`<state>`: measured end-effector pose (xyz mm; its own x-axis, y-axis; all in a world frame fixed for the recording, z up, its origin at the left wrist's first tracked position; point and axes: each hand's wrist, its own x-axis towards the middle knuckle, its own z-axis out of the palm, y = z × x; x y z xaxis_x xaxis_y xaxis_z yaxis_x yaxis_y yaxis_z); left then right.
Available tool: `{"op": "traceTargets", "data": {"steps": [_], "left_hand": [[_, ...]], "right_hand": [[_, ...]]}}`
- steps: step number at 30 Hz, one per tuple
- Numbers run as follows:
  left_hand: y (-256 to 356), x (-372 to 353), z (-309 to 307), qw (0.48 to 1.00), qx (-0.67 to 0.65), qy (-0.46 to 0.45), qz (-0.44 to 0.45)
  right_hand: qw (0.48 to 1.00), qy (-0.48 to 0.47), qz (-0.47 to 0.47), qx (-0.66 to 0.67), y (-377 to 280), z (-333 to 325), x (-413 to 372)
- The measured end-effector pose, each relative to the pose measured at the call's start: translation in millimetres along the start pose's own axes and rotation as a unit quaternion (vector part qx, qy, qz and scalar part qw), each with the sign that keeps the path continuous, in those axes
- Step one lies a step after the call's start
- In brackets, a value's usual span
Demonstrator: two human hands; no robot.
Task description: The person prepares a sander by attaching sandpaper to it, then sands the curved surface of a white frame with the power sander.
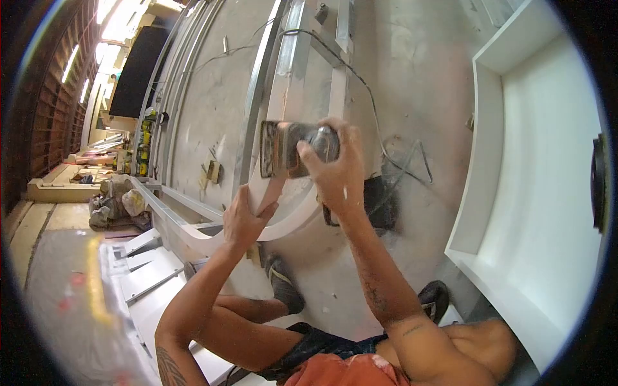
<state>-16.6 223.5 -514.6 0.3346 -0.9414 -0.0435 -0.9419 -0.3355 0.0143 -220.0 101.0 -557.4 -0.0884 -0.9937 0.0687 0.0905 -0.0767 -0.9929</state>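
Observation:
My right hand is wrapped round the rounded grip of a dark power sander, whose flat end points left. The sander lies across a pale, primed curved frame with bare metal bars. Just below and left of the tool, my left hand grips the frame's edge, its fingers closed round the pale bar. The sander's underside is hidden, and its outline is slightly blurred.
A large white open box stands at the right. A dark cable runs over the dusty floor. Long metal bars and a second curved frame lie left. White panels are at lower left.

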Motion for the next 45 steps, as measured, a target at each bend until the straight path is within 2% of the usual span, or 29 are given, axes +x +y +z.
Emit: {"op": "traceTargets", "data": {"steps": [3,7,9,11,14,17,19,25,29,31,32,34,37,40,42,45], "left_hand": [[-3.4,0.3,-0.5,1.0,-0.013,-0.011,0.001],[-3.9,1.5,1.2,1.0,0.001,-0.011,0.004],[-3.9,-0.6,1.1,1.0,-0.001,-0.01,0.002],[-0.4,-0.5,-1.3,1.0,0.015,-0.006,-0.001],[-1.5,-1.1,-0.9,1.0,-0.02,-0.016,-0.014],[-8.0,-2.2,6.6,1.0,-0.013,0.019,0.002],[-2.7,-3.3,4.1,1.0,-0.011,0.008,-0.008],[-2.0,-1.3,2.5,1.0,-0.022,0.011,-0.007],[-4.1,0.7,4.2,1.0,-0.01,0.013,0.001],[-2.3,0.1,0.2,1.0,-0.006,-0.003,-0.004],[-1.4,1.7,0.3,1.0,-0.012,-0.008,-0.015],[-5.8,-5.6,5.5,1.0,-0.011,-0.012,-0.026],[-6.5,7.0,4.4,1.0,-0.017,-0.004,-0.004],[-7.1,-3.2,5.3,1.0,-0.017,-0.005,0.004],[-3.2,-3.9,0.0,1.0,-0.009,0.009,0.019],[2.9,-1.3,-0.5,1.0,-0.01,-0.004,-0.009]], "right_hand": [[0.999,0.013,0.006,0.045,0.0,1.3,-4.2],[0.998,0.003,0.032,0.052,11.7,2.3,33.3],[1.0,0.008,-0.018,0.015,10.7,2.4,56.0],[0.999,0.006,-0.015,0.04,6.4,2.1,73.7],[0.997,-0.027,0.034,0.063,11.5,4.4,99.7],[0.997,-0.004,0.046,0.058,24.6,9.5,122.8],[0.995,-0.008,0.076,0.063,25.4,9.9,135.6],[0.997,-0.005,0.057,0.057,23.9,12.0,167.8],[0.994,0.016,0.076,0.072,31.1,10.5,151.8],[0.985,-0.035,0.148,0.083,27.1,-0.2,118.0],[0.985,-0.031,0.147,0.08,27.8,-2.6,104.0],[0.998,-0.013,0.051,0.03,33.5,-4.2,68.5],[0.997,-0.008,0.07,0.024,32.5,-7.9,28.3],[0.995,0.009,0.083,0.055,33.8,-5.7,17.4],[0.994,-0.001,0.095,0.055,27.5,-6.8,33.3],[0.993,-0.011,0.097,0.07,41.7,-2.3,74.8]]}}
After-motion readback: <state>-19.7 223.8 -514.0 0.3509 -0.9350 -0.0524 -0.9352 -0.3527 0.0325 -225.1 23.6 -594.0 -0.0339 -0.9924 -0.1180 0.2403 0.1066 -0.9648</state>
